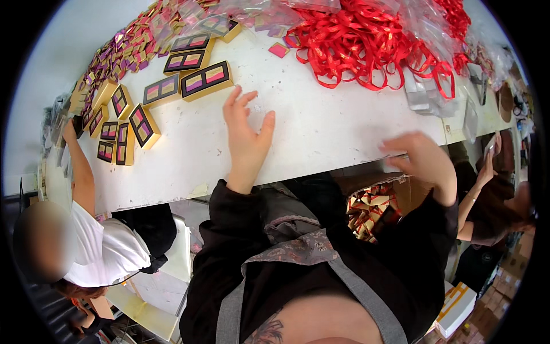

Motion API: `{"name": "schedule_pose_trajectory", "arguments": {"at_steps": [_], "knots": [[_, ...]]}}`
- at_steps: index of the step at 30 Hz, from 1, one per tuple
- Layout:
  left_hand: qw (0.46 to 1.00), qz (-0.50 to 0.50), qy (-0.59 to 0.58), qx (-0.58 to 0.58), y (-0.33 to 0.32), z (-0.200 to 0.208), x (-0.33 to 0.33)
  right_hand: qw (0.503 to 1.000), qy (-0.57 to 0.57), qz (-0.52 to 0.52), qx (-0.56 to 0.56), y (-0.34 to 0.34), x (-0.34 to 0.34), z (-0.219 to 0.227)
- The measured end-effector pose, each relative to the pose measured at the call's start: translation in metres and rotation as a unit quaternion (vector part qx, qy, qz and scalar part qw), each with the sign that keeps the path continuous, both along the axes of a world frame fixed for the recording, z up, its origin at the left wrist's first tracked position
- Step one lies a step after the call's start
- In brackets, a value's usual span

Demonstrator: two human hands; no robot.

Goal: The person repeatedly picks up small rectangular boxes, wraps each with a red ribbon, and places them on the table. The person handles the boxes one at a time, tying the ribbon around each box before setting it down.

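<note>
My left hand (247,135) is raised over the white table (321,126), its fingers spread and nothing in it. Just beyond its fingertips lies a gold-sided box (207,80) with a black-framed top and two windows showing pink and purple. Similar boxes stand in a loose cluster to the left, among them a tilted one (144,126). My right hand (421,160) hovers at the table's front edge, smeared by motion. Its fingers reach out to the left, apart, and I see nothing in them. A heap of red ribbon loops (355,49) lies beyond it.
Small pink, purple and gold pieces (134,49) pile up at the far left. Clear plastic packs (427,94) lie far right. Below the table edge, a carton (409,200) holds red-and-gold packs. One person (109,246) works at left, another (492,195) at right.
</note>
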State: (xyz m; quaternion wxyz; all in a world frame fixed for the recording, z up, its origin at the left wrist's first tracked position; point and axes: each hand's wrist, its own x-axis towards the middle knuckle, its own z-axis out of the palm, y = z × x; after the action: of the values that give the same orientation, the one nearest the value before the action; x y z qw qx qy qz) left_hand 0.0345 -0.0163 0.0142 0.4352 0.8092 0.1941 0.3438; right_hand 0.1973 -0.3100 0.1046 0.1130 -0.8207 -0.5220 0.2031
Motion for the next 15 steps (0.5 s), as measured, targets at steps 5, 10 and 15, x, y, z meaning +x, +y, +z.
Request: {"name": "schedule_pose_trajectory", "arguments": {"at_steps": [5, 10, 15], "knots": [[0.995, -0.018, 0.016, 0.096, -0.014, -0.001, -0.001, 0.935, -0.224, -0.026, 0.274, 0.178, 0.086, -0.016], [0.998, -0.013, 0.019, 0.057, -0.003, -0.009, -0.003, 0.918, -0.335, -0.119, 0.176, 0.268, 0.133, -0.008], [0.996, -0.044, -0.046, -0.056, -0.005, -0.01, 0.0, 0.793, -0.441, -0.144, 0.395, 0.269, 0.118, -0.014]]}}
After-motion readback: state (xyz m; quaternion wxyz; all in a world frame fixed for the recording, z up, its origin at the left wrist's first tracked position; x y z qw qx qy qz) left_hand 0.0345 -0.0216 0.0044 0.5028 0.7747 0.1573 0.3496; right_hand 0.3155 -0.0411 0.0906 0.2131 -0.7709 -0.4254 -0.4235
